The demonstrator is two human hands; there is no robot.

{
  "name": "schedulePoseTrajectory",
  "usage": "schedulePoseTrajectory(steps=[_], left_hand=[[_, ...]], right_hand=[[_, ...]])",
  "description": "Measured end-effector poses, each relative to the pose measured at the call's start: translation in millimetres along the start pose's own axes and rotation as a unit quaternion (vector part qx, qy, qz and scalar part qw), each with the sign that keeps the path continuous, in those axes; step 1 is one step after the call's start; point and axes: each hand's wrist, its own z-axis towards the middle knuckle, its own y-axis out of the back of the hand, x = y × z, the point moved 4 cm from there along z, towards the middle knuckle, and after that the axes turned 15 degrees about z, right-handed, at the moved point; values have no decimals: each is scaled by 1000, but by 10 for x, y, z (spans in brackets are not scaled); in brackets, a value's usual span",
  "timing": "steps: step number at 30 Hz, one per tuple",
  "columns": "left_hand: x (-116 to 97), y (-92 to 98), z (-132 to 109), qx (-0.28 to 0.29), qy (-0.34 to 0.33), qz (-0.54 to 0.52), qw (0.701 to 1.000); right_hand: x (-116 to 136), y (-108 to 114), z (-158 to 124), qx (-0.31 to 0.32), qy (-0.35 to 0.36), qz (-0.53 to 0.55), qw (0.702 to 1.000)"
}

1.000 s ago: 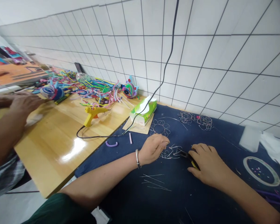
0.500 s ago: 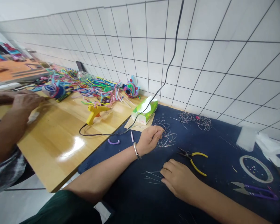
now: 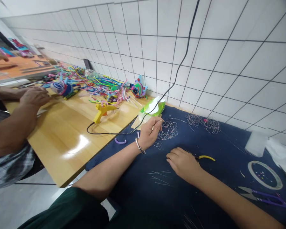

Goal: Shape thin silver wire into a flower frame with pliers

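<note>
My left hand (image 3: 149, 133) is closed, thumb pressed to bent fingers, beside a flower-shaped piece of looped wire (image 3: 168, 130) with small beads. Whatever the fingers pinch is too small to make out. A small wire loop (image 3: 159, 145) shows below that hand. Lower and to the right, my right hand (image 3: 184, 163) hovers or rests over the dark cloth with fingers curled together; its fingertips hide anything between them. It partly covers the pliers, whose yellow handle (image 3: 207, 157) sticks out behind it. Several short straight wires (image 3: 160, 177) lie on the cloth below.
Coiled wire pieces (image 3: 212, 125), a tape ring (image 3: 265, 175) with beads inside and purple snips (image 3: 264, 197) lie to the right. A tissue pack (image 3: 154, 108), a black cable and a yellow glue gun (image 3: 101, 113) are leftward. Another person's hands (image 3: 35, 97) work at the wooden table.
My right hand has moved up from the straight wires and now covers part of the pliers. My left hand has shifted slightly up and left; the looped wire beside it sits differently.
</note>
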Motion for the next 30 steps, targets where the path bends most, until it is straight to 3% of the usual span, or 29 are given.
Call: schedulePoseTrajectory(steps=[3,7,12,21,26,30], left_hand=[[3,-8,-7,3,9,-9,1000],[-19,18,2,-3,9,-18,1000],[-29,1,-13,21,9,-13,1000],[-98,-50,-84,49,-12,-20,999],[-169,-82,-137,78,-20,-23,996],[-209,-134,-181,115,-16,-19,993]], right_hand=[[-78,-46,317,2,-71,12,997],[-168,-154,651,2,-107,6,994],[-168,-273,770,25,-113,3,993],[-217,-83,417,85,-126,3,988],[-199,45,70,80,-154,10,985],[-190,56,-81,47,-176,79,980]])
